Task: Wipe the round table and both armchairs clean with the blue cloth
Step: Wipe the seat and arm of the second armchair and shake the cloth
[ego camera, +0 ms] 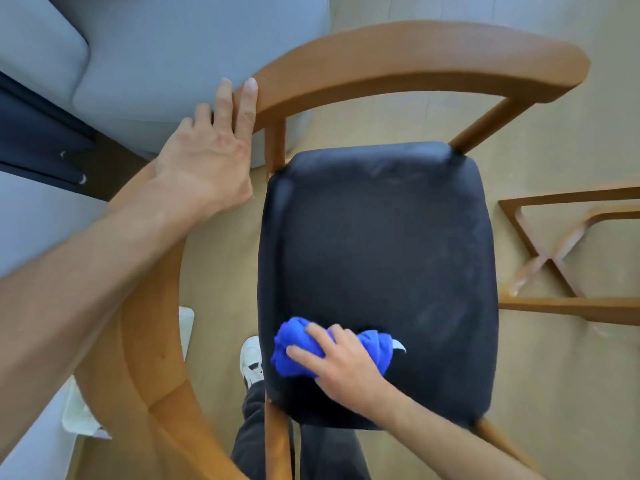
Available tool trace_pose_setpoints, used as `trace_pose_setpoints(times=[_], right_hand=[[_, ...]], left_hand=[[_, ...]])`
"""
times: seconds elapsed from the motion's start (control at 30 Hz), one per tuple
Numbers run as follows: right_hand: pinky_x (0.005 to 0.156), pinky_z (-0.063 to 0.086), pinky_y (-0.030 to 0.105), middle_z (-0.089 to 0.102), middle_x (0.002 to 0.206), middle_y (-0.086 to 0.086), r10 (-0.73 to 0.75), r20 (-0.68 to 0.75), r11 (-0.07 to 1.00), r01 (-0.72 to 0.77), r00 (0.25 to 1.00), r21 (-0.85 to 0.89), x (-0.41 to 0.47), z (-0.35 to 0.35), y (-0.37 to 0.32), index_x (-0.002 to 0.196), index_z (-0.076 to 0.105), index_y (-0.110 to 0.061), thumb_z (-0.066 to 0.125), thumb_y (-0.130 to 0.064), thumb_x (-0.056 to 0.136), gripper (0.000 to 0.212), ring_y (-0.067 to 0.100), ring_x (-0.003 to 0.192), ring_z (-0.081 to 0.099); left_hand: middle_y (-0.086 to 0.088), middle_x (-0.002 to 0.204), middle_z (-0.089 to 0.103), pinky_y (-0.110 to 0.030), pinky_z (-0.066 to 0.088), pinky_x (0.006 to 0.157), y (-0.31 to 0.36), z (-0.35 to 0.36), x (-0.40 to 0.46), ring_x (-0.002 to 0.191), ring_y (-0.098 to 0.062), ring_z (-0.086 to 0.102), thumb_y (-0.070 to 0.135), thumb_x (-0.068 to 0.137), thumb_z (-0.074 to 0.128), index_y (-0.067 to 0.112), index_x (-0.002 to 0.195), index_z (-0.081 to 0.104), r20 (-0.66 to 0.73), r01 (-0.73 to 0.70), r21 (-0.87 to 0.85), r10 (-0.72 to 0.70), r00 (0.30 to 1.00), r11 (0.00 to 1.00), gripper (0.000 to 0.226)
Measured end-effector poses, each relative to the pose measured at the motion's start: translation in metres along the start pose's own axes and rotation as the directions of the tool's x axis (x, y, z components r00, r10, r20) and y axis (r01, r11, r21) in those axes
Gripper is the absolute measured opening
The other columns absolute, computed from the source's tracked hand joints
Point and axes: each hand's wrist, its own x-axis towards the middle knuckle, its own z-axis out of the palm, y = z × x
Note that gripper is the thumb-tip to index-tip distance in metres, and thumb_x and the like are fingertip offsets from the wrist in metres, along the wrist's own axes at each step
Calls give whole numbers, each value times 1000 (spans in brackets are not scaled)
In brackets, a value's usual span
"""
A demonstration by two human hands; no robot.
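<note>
- Blue cloth [304, 348]: bright, bunched into a crumpled wad, lying on near-left part of black armchair seat [381, 254].
- Right hand [341, 365]: fingers curled over cloth, gripping it against seat.
- Left hand [207, 157]: fingers straight, resting on wooden armrest [398, 53] left of seat.

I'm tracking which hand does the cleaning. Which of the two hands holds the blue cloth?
The right hand: it grips the bunched blue cloth on the dark seat cushion. The left hand holds no cloth, resting with straight fingers on the wooden armrest.
</note>
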Motion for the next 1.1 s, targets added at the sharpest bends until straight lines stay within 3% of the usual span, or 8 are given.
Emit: trace_pose_setpoints(times=[0.17,0.27,0.43,0.7,0.77,0.87,0.97,1.1], right_hand=[[60,43,33,57,112,2,-337,197,921,365,921,-134,-60,-30,65,117,51,-35,61,-7,74,53,24,69,47],[70,52,43,58,122,16,167,-94,976,-178,981,-126,-59,-82,166,122,57,-25,69,1,62,66,38,82,57],[92,40,40,42,133,16,860,-266,502,-814,435,293,-53,-99,202,136,46,-21,60,-5,81,59,37,112,47],[58,47,33,57,112,11,200,7,978,-201,980,56,-79,-6,15,111,59,-29,59,-5,57,59,27,66,49],[59,45,31,59,112,5,-28,126,999,33,992,-32,-86,-16,35,112,55,-35,55,-6,66,54,23,68,47],[60,48,34,62,113,10,138,-44,988,-141,989,-69,-88,-52,103,114,55,-33,64,-2,60,63,28,69,53],[74,53,42,56,121,17,548,-243,835,-542,800,99,-86,-80,158,122,60,-21,71,6,59,70,40,86,57],[92,42,43,44,131,14,930,-287,341,-828,229,445,-48,-84,162,136,49,-20,61,-5,81,58,38,110,48]], left_hand=[[-23,153,10,-50,35,97,9,-3,3,119,-45,37,21,89,47,11,149,-8,13,60,-46,-59,998,997,83],[-27,147,18,-52,33,97,17,-4,8,118,-47,38,19,83,54,11,148,2,10,120,-99,-120,993,988,83],[-35,142,22,-53,27,103,31,-3,14,120,-49,35,20,78,58,5,143,11,-43,175,-123,-181,982,977,81],[-31,135,30,-55,28,107,38,-9,18,117,-49,36,15,77,55,3,134,22,-92,214,-250,-243,966,944,67],[-29,137,31,-54,27,109,36,-10,23,122,-48,34,15,78,54,5,139,20,-98,202,-312,-243,965,929,71],[-29,147,21,-51,18,115,41,-11,37,134,-47,23,19,78,56,12,148,6,-89,181,-347,-224,971,920,86],[-28,150,16,-50,14,117,49,-11,49,138,-46,17,24,78,58,13,149,3,-83,186,-297,-220,972,937,91],[-31,145,21,-51,18,115,54,-10,54,132,-48,25,26,74,58,10,147,7,-107,191,-245,-222,969,951,90]])
